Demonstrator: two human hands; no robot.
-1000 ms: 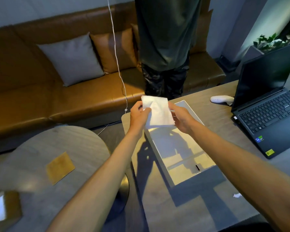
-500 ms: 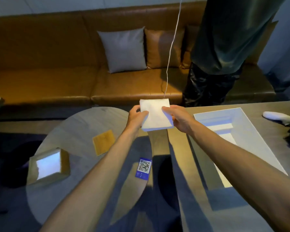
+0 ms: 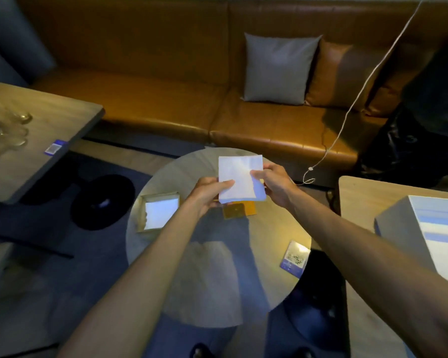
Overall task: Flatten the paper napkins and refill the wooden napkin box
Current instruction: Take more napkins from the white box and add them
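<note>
A flat stack of white paper napkins [image 3: 239,177] hangs above the round table [image 3: 269,233], pinched from both sides. My left hand [image 3: 208,193] grips its lower left edge and my right hand [image 3: 272,182] grips its right edge. The open wooden napkin box [image 3: 159,211] stands on the table to the left of my left hand, with white napkins showing inside. A thin wooden square, perhaps the box lid [image 3: 239,210], lies on the table just under the held stack.
A blue QR-code card [image 3: 295,258] lies at the round table's right edge. A white open box [image 3: 398,228] sits on the table at right. Another table [image 3: 49,130] with glasses stands far left. A brown sofa [image 3: 166,99], grey cushion, hanging cable and a standing person lie beyond.
The view has swung left, from the white box and laptop table to the round table. Both hands carried the napkin stack along, now over the table near the wooden box.
</note>
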